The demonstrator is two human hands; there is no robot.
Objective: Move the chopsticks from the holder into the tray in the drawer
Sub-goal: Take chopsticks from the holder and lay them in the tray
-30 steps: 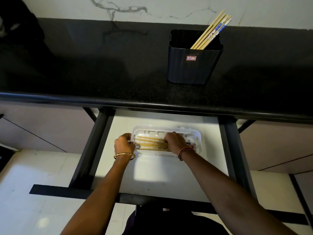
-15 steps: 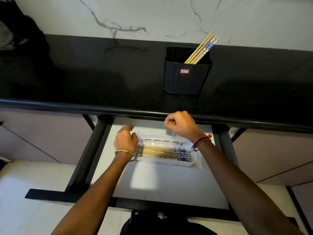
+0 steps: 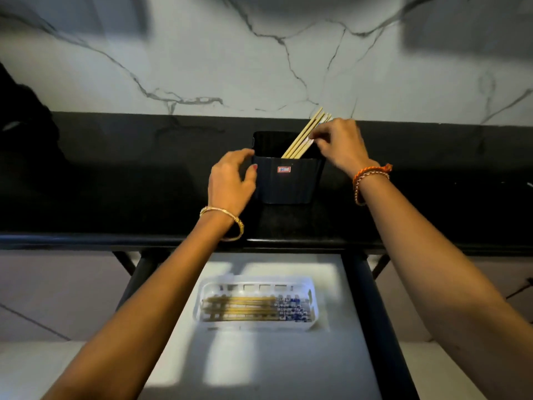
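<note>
A black square holder (image 3: 288, 181) stands on the black counter, with several wooden chopsticks (image 3: 302, 137) leaning to its right corner. My right hand (image 3: 341, 142) pinches those chopsticks near their upper ends. My left hand (image 3: 230, 180) curls round the holder's left side, thumb on its front. Below, in the open drawer, a clear plastic tray (image 3: 313, 304) holds several chopsticks (image 3: 245, 308) lying flat, their blue-patterned ends to the right.
The black counter (image 3: 115, 183) runs the full width, backed by a white marble wall (image 3: 202, 53). The drawer's pale floor (image 3: 259, 365) lies between dark rails (image 3: 375, 327). A dark object sits at the far left on the counter.
Both hands have left the tray in the drawer and risen to the counter. The left one now holds the holder, the right one has taken hold of the chopsticks in it.
</note>
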